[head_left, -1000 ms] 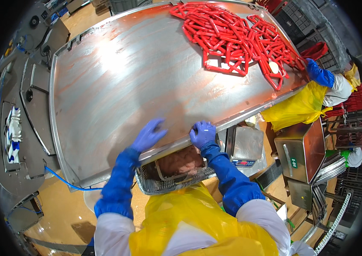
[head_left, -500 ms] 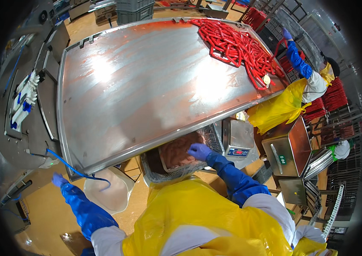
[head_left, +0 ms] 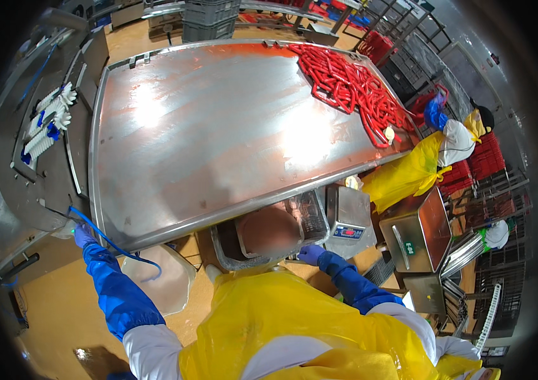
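Note:
My left hand (head_left: 83,236), in a purple glove, is at the pale fitting (head_left: 64,229) with a bit of green on the machine's side, beside a blue hose (head_left: 110,244). How its fingers lie there is unclear. My right hand (head_left: 311,254), gloved alike, is just outside the near right corner of a grey plastic crate (head_left: 313,218). Its fingers look curled toward the crate's edge; what they hold, if anything, is hidden. Inside the crate, smooth pink ground meat (head_left: 270,230) sits in a smaller tub, slightly blurred.
A large steel table (head_left: 205,139) spans the front, with red-cased sausages (head_left: 358,88) heaped at its far right. A bench scale (head_left: 348,212) and a steel bin (head_left: 411,231) stand to the right. A co-worker in a yellow apron (head_left: 408,171) works by the sausages.
My left hand has moved up to the machine's fitting. My right hand has left the meat and come down to the crate's near right corner. The co-worker's arm has lowered.

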{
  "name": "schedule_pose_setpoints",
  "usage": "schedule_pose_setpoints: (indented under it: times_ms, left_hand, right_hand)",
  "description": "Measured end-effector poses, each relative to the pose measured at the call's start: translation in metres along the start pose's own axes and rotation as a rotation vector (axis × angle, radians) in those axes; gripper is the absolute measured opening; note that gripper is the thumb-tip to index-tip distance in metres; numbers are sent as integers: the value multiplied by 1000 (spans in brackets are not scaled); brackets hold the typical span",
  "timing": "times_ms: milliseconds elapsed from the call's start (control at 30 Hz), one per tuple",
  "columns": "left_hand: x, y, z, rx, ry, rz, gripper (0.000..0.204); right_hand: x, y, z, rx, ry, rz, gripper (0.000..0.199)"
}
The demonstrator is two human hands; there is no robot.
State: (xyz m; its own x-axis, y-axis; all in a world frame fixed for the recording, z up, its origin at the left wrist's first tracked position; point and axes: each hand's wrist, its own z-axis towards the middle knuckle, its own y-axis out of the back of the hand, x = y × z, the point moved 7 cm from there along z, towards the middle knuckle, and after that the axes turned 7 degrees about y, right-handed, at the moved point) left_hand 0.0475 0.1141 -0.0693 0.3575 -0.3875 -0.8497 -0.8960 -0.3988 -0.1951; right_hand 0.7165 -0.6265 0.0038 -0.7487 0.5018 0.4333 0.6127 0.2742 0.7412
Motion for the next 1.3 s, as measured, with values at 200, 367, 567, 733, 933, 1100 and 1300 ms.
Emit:
schedule_pose_setpoints:
  times_ms: [200, 367, 567, 733, 933, 1100, 1300]
  left_hand:
    - [-4, 14, -61, 81, 71, 257, 52]
    - [-29, 33, -166, 74, -307, 73, 40]
    - [142, 19, -372, 300, -156, 401, 27]
    - [260, 109, -348, 170, 226, 1150, 56]
    - [156, -88, -536, 1085, 466, 282, 41]
    - [53, -143, -717, 1615, -148, 623, 50]
    - [37, -72, -782, 1440, -55, 418, 53]
  right_hand:
    - [16, -14, 16, 131, 92, -71, 38]
    - [32, 8, 53, 158, 171, -151, 39]
    - [42, 12, 84, 146, 305, -108, 41]
    - [74, -23, 125, 351, 397, 82, 30]
    - [291, -34, 97, 663, 132, 865, 28]
    - [392, 77, -12, 642, 1136, 450, 41]
    - [256, 52, 2, 794, 362, 504, 35]
